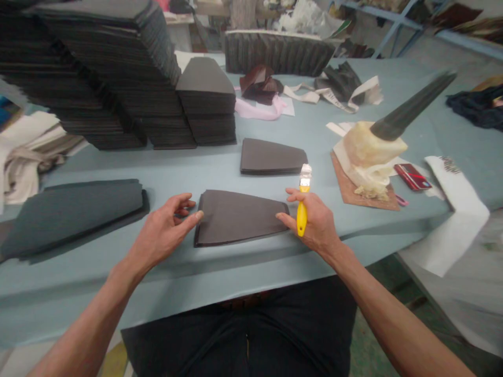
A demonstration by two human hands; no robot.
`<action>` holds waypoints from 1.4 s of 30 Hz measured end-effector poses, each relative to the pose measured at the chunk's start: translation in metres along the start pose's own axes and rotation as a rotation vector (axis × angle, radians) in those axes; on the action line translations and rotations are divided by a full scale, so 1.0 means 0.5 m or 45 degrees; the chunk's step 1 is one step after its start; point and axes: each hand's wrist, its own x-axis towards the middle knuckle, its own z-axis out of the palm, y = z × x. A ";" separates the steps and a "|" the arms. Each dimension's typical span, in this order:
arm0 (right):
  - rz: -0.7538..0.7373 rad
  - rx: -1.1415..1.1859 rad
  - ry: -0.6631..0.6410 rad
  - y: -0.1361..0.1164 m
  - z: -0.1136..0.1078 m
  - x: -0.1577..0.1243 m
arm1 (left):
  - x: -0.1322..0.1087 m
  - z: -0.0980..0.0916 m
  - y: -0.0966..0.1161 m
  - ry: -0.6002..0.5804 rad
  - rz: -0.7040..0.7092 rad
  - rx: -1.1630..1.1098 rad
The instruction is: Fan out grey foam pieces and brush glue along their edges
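Observation:
A stack of dark tapered sheets [239, 217] lies in front of me on the table. At its wide left end is my left hand [167, 222], fingers apart and holding nothing, the thumb at the stack's edge. My right hand [314, 220] is at the narrow right end and holds a yellow-handled paintbrush [302, 214] with white-coated bristles pointing away from me. The right thumb reaches the stack's edge. Just beyond lies a second, smaller stack of tapered sheets [273, 157]. To the left rests a pile of dark greenish pieces [78, 217].
Tall stacks of dark sheets [113, 68] rise at the back left. On the right, a yellowish block with a dark cone [373, 141] stands on a brown board, with a red box [412, 177] beside it. Fabric scraps [261, 86] and white strips [451, 209] lie about.

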 end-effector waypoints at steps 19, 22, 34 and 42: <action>-0.183 0.032 -0.456 -0.130 0.044 0.092 | -0.033 0.046 -0.032 0.121 0.206 0.025; -0.167 0.040 -0.501 -0.137 0.055 0.099 | -0.037 0.053 -0.035 0.150 0.252 0.017; -0.188 -0.026 -0.634 -0.154 0.076 0.109 | -0.045 0.067 -0.035 0.222 0.332 0.019; -0.149 -0.055 -0.614 -0.165 0.093 0.103 | -0.045 0.071 -0.034 0.220 0.329 0.030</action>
